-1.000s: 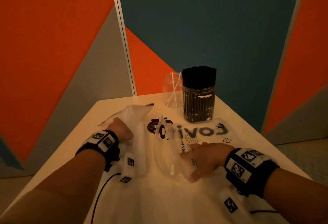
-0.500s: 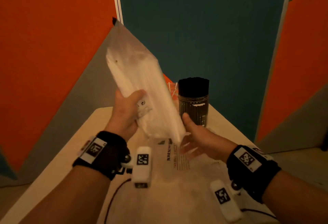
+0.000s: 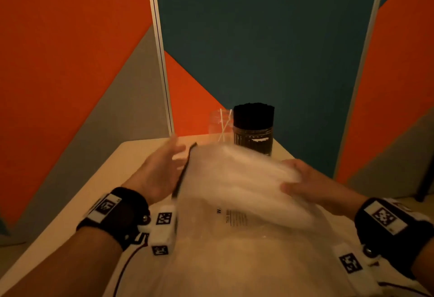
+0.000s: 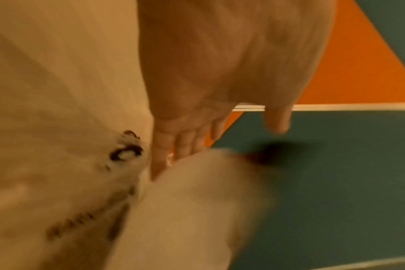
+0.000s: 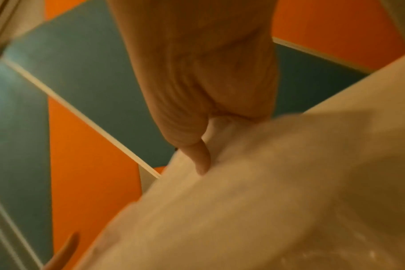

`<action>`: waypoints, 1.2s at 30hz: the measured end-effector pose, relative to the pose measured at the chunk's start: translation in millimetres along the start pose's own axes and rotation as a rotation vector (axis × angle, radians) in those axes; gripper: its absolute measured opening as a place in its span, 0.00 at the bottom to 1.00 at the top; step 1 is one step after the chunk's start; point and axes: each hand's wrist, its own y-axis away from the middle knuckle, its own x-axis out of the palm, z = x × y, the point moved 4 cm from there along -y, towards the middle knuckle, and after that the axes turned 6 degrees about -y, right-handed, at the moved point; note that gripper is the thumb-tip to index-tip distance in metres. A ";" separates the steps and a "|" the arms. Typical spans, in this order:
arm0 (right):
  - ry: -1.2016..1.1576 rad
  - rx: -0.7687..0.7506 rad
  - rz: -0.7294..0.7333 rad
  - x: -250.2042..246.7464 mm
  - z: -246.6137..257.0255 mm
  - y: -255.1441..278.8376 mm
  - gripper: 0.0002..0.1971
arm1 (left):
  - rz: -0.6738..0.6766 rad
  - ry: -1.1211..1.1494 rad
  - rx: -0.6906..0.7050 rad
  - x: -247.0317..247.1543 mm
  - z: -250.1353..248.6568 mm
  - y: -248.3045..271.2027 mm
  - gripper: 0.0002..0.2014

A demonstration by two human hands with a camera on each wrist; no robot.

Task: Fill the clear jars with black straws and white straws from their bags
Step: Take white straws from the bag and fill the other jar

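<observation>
The person's right hand [image 3: 312, 186], at centre right of the head view, curls its fingers and thumb around one end of a bag of white straws [image 3: 244, 179], held blurred above the table [image 3: 98, 193]. The left hand [image 3: 159, 172], centre left, is spread with straight fingers beside the bag's dark sealed edge; whether it touches is unclear. Behind, at upper centre, a clear jar [image 3: 222, 124] holds only a few white straws, just beside a jar packed with black straws [image 3: 253, 127]. The black straws look done, and the white-straw step is under way. Next, the bag probably needs opening and tipping into the clear jar. An empty bag [image 3: 237, 221] beneath shows small print, too blurred to read.
</observation>
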 end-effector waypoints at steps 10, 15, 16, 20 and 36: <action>0.765 -0.078 0.041 28.8 44.6 -15.9 0.36 | -0.129 -0.523 -0.243 -6.1 67.1 5.4 0.11; 0.681 -0.281 0.082 97.8 84.3 -42.8 0.22 | -0.133 -0.485 -0.222 0.3 63.8 4.2 0.10; 0.658 -0.293 0.091 113.1 87.6 -49.1 0.21 | -0.126 -0.470 -0.224 1.3 65.9 5.1 0.11; 0.548 -0.283 0.099 160.5 87.4 -71.0 0.25 | -0.130 -0.354 -0.207 1.8 72.7 10.1 0.11; 0.470 -0.278 0.112 155.6 97.9 -131.4 0.08 | 0.121 -0.397 -0.250 -5.4 83.0 21.1 0.13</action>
